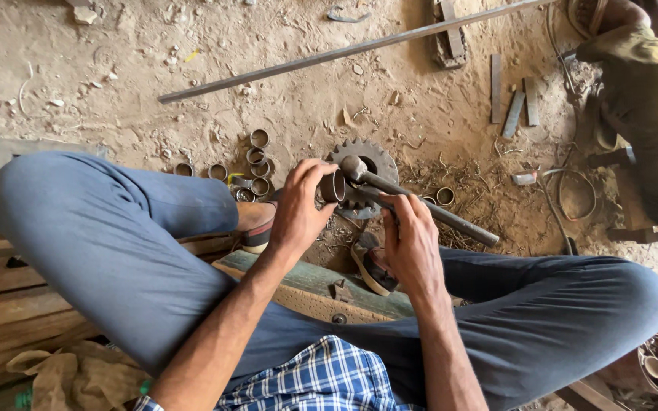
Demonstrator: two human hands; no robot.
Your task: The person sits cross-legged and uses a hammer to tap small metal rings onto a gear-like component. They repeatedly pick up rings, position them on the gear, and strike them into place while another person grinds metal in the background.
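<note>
My left hand (298, 205) grips a short metal pipe ring (333, 186), held open end toward the right. My right hand (411, 237) holds a hammer by its metal handle (451, 221), the hammer head (352, 167) resting right beside the ring. Both sit over a toothed gear (371, 161) lying on the sandy ground. I am seated with knees spread in blue trousers, forearms reaching down between them.
Several more pipe rings (257, 164) lie on the ground left of the gear, and one (445, 195) to its right. A long steel bar (344, 52) crosses the ground beyond. Flat metal strips (513, 106) and another person's leg (649, 106) are at upper right. Wooden planks (9, 297) at left.
</note>
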